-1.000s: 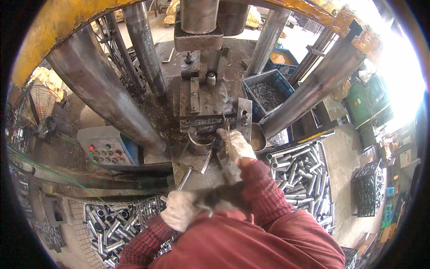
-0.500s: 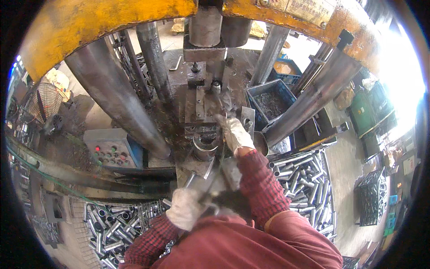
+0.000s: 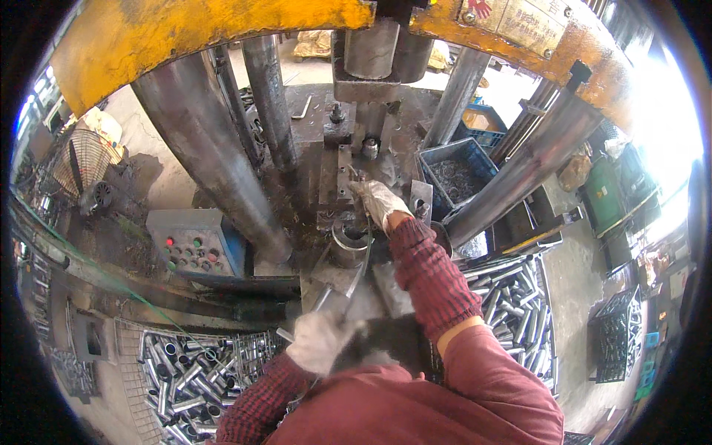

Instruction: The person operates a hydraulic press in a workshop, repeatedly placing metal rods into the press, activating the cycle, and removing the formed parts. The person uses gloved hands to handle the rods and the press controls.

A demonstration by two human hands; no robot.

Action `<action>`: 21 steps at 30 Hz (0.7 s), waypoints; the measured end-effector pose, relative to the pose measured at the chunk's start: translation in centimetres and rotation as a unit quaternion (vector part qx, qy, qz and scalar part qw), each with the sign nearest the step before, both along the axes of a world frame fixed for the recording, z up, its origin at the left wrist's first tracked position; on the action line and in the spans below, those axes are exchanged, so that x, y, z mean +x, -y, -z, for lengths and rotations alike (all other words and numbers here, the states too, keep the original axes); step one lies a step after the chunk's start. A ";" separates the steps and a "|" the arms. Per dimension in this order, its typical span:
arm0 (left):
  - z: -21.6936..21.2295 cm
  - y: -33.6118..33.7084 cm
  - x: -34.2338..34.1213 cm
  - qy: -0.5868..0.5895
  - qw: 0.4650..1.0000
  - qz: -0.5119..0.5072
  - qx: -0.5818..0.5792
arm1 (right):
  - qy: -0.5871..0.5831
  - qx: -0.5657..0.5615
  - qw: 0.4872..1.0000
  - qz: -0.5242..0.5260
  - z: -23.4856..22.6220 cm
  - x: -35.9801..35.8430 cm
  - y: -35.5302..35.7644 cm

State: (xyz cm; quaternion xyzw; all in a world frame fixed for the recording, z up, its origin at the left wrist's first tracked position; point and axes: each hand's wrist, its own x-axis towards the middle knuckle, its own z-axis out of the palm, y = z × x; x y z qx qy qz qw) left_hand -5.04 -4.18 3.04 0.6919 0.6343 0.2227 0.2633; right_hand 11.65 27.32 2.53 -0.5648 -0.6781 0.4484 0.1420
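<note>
My right hand (image 3: pixel 380 203), in a pale work glove, reaches into the press beside the steel die block (image 3: pixel 339 176). Its fingers are closed near a small dark part, and what they grip is hidden. A thin dark line, perhaps a rod or hose, hangs from below that glove past a round metal cradle (image 3: pixel 350 245). Closer to my body, my left hand (image 3: pixel 320 343), also gloved and smeared by motion, is closed around a shiny metal tube (image 3: pixel 284 335) whose end sticks out to the left. Above the die, the press ram (image 3: pixel 368 89) is raised.
Thick steel columns (image 3: pixel 215 163) flank the press. A control box (image 3: pixel 194 241) with coloured buttons stands left. Bins of metal tubes (image 3: pixel 182 378) lie at lower left and right. Behind the right hand is a blue crate (image 3: pixel 456 174) of scrap. A fan (image 3: pixel 81 167) stands far left.
My view has shifted, so the press sits slightly further right. My right hand has moved up and left toward the die block. My left hand still has the tube.
</note>
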 end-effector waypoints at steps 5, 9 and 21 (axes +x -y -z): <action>-0.6 0.9 -0.3 -0.012 1.000 0.019 0.006 | -0.039 0.092 0.995 0.022 0.0 1.3 1.9; -1.0 0.7 -0.2 0.028 0.998 0.034 0.043 | -0.276 -0.191 0.932 0.136 -0.9 3.1 1.7; 0.2 1.8 0.3 0.013 0.990 0.124 0.072 | -0.107 -0.023 0.993 -0.035 -1.3 6.4 6.4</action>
